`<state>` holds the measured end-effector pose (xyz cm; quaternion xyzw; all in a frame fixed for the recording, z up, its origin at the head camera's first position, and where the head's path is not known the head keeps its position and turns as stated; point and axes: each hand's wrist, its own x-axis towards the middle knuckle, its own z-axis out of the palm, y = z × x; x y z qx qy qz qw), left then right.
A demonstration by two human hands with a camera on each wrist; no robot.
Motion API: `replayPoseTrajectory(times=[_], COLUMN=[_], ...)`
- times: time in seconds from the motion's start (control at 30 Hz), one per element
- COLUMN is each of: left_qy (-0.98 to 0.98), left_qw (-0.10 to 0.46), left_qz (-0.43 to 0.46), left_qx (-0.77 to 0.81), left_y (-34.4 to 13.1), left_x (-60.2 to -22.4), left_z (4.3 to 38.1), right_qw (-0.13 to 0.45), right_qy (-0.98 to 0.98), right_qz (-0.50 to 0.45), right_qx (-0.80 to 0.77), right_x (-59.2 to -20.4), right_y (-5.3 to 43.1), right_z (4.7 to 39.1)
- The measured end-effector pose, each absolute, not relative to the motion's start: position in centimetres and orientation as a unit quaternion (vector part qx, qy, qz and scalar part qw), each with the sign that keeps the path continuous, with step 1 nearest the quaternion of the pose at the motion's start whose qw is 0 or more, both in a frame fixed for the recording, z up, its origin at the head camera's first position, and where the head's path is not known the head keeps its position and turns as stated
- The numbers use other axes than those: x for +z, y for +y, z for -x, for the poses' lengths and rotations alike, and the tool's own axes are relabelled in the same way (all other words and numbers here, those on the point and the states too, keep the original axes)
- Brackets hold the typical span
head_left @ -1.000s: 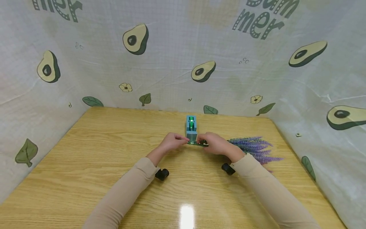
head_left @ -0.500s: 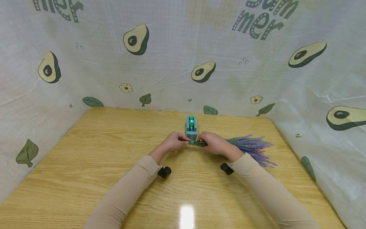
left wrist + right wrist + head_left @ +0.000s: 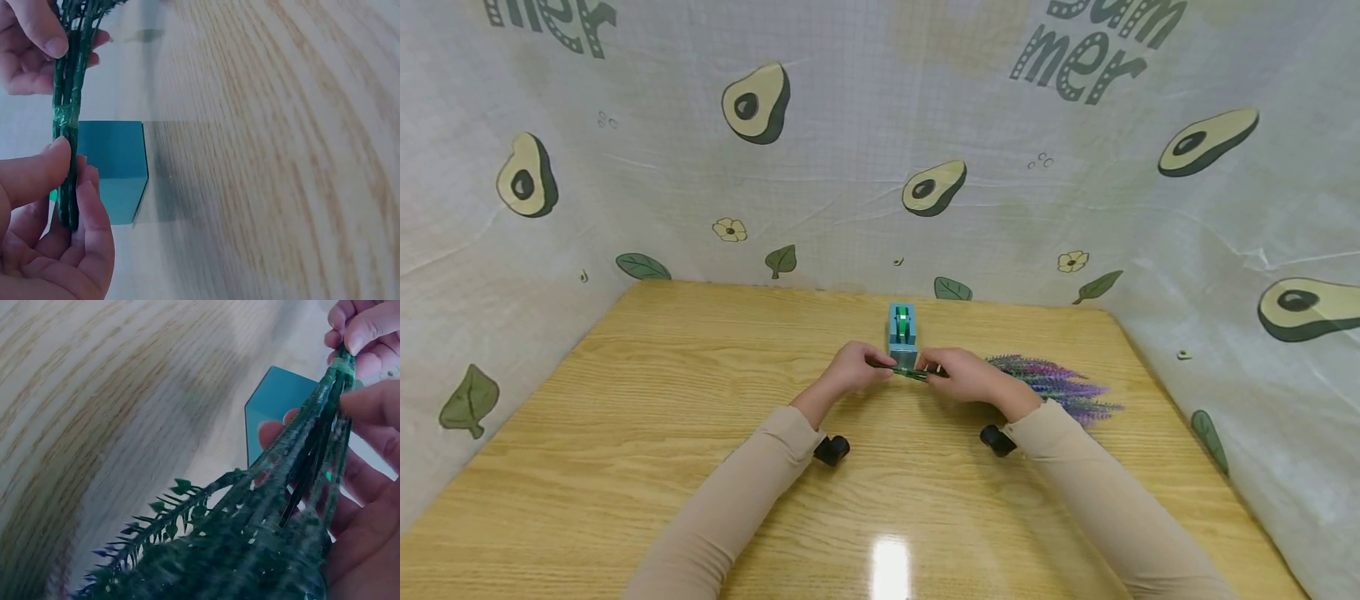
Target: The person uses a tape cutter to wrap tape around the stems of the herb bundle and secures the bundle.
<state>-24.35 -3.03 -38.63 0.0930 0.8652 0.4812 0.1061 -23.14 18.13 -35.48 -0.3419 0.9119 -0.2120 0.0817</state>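
Observation:
A bunch of artificial lavender (image 3: pixel 1060 390) with purple heads and green stems lies sideways between my hands, heads to the right. My left hand (image 3: pixel 856 368) pinches the stem ends between thumb and fingers. Farther up the stems my right hand (image 3: pixel 966 379) grips the bunch, thumb on one side and fingers on the other. In the left wrist view a strip of clear green tape (image 3: pixel 65 115) circles the stems between the two hands. Just beyond the stems stands a blue tape dispenser (image 3: pixel 902 333) with a green roll (image 3: pixel 902 321) in it.
The wooden table (image 3: pixel 700 350) spreads around both arms. A cloth printed with avocados (image 3: pixel 842 125) hangs behind it and at both sides. Black wrist cameras (image 3: pixel 832 450) sit under the sleeves.
The lavender bunch has turned about its stems, and pinker heads now show near its top. My hands have shifted slightly, still holding the stems; the dispenser stays put.

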Motion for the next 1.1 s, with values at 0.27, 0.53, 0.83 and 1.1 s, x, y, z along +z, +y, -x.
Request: replayPoseTrajectory(times=[0.27, 0.53, 0.83, 1.1], left_qy=[0.853, 0.848, 0.831, 0.809], left_qw=[0.105, 0.102, 0.091, 0.095], left_qz=[-0.076, -0.067, -0.074, -0.053], left_qx=[0.505, 0.515, 0.544, 0.578], left_y=[-3.1, -3.2, -3.1, -2.5], left_x=[-38.7, -39.0, -39.2, -39.1], left_z=[24.3, 24.4, 24.7, 24.6], right_qw=[0.036, 0.003, -0.017, 0.018], right_qy=[0.922, 0.937, 0.937, 0.947], right_qz=[0.341, 0.317, 0.320, 0.284], right_qx=[-0.180, -0.145, -0.140, -0.151], right_x=[-35.4, -36.0, -36.6, -36.7], right_y=[18.0, 17.5, 17.7, 17.6], right_z=[23.1, 23.2, 24.0, 23.9])
